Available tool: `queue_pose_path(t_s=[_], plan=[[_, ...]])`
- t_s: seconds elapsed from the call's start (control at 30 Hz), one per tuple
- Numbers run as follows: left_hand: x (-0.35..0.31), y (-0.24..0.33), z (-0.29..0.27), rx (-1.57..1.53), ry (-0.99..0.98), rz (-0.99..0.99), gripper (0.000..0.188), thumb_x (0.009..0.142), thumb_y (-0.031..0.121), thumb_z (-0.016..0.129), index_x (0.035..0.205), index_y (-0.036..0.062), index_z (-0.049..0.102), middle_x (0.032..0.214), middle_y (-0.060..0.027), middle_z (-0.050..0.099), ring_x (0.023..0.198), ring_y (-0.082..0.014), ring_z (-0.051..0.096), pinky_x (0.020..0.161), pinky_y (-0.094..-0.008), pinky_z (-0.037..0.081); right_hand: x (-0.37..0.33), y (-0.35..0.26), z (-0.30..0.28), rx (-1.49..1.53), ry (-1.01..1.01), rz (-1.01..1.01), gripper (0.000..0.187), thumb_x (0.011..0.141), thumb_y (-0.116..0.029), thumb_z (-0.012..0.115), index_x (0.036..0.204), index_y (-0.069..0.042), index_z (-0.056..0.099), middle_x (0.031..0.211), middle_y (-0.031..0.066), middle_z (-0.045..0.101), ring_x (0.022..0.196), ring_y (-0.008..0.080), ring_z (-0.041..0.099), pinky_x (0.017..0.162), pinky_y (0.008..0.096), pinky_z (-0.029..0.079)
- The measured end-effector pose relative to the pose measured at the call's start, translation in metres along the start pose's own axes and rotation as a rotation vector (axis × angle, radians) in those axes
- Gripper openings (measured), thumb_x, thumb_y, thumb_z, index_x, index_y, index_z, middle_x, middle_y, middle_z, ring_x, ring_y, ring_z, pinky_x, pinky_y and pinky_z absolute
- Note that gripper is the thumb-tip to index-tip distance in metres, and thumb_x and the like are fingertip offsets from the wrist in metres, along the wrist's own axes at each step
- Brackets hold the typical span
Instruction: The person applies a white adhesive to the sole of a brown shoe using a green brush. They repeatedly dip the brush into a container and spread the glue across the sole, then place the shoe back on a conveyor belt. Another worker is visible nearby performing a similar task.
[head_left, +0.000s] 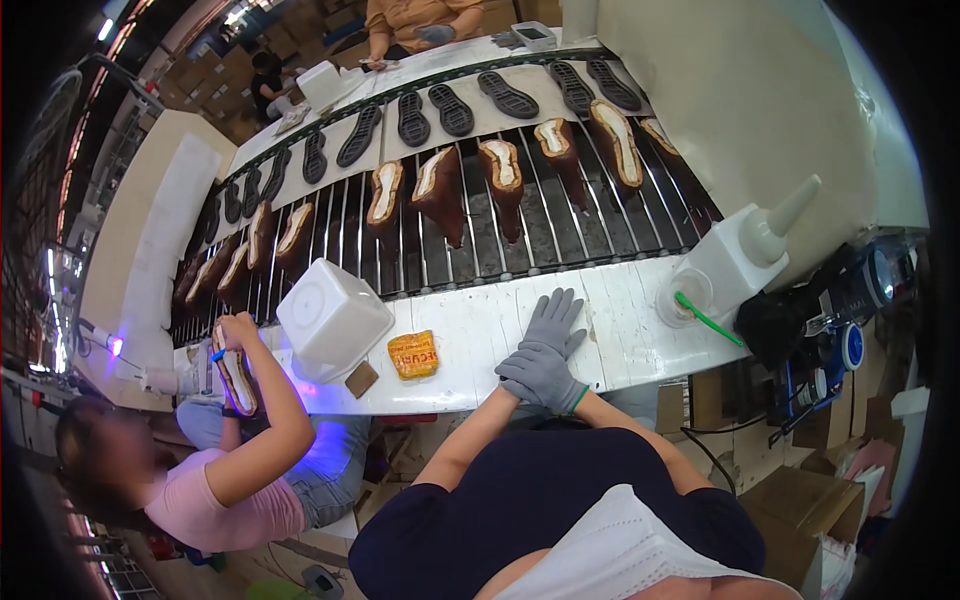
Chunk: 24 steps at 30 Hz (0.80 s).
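Observation:
Both my hands wear grey gloves and rest on the white bench edge [470, 330]. My left hand [555, 320] lies palm down, fingers stretched toward the conveyor, with nothing in it. Across its wrist lies my right hand [540, 376], fingers pointing left and draped over the left wrist, holding no object. Beyond them, brown shoe uppers [440, 200], bottoms up with pale centres, stand on a conveyor of metal rods [540, 255]. Black shoe soles [450, 110] lie in a row on the pale strip behind. Left of my hands sits a yellow packet [413, 355].
A white tub [335, 320] and a small brown block [361, 380] are farther left. At right stand a white nozzle bottle [740, 245] and a cup [684, 297] holding a green-handled brush [708, 318]. A seated co-worker [230, 480] holds a shoe upper [235, 375]; another person [425, 25] is across.

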<state>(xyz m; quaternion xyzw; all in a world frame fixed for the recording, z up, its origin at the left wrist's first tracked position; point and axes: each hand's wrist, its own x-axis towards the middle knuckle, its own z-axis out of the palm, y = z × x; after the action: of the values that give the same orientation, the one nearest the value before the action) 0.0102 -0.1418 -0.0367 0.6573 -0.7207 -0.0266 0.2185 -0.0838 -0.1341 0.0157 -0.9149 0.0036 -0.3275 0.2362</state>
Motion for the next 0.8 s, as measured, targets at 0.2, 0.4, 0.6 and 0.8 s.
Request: queue_pose_path(t_s=[0.2,0.4,0.6,0.8], plan=[[-0.0004,-0.0002,0.003,0.006,0.033,0.009,0.061,0.092,0.036,0.06,0.142,0.003,0.046,0.15,-0.0215,0.04,0.141,-0.0387,0.035,0.116,-0.0511,0.026,0.0,0.0019,0.0048,-0.016,0.044,-0.022,0.019,0.084,-0.025,0.064,0.095,-0.01,0.068,0.088,0.0039,0.068,0.084,0.0208,0.064,0.088,0.037,0.048],[-0.0007,-0.0023,0.0059,0.007,0.043,0.01,0.061,0.092,0.035,0.06,0.142,0.0032,0.046,0.15,-0.0215,0.04,0.14,-0.0388,0.036,0.115,-0.0513,0.027,-0.0009,0.0027,0.0063,-0.013,0.045,-0.029,0.019,0.083,-0.025,0.065,0.095,-0.01,0.068,0.09,0.0044,0.07,0.085,0.0209,0.065,0.091,0.0383,0.048],[0.0003,0.0002,0.0017,0.01,0.049,0.016,0.06,0.092,0.035,0.06,0.141,0.0032,0.047,0.149,-0.0215,0.041,0.14,-0.0388,0.036,0.115,-0.051,0.028,-0.0019,0.0038,0.0064,-0.012,0.053,-0.029,0.019,0.083,-0.025,0.065,0.095,-0.01,0.068,0.091,0.0047,0.07,0.086,0.0211,0.066,0.092,0.0393,0.048],[0.0003,-0.0018,0.0043,0.024,0.034,0.011,0.062,0.092,0.037,0.058,0.142,0.0027,0.047,0.149,-0.0218,0.041,0.14,-0.0387,0.036,0.116,-0.0514,0.026,-0.0026,0.0044,0.0073,-0.001,0.041,-0.025,0.019,0.084,-0.025,0.064,0.095,-0.01,0.068,0.092,0.0044,0.07,0.086,0.0213,0.065,0.093,0.0394,0.048]])
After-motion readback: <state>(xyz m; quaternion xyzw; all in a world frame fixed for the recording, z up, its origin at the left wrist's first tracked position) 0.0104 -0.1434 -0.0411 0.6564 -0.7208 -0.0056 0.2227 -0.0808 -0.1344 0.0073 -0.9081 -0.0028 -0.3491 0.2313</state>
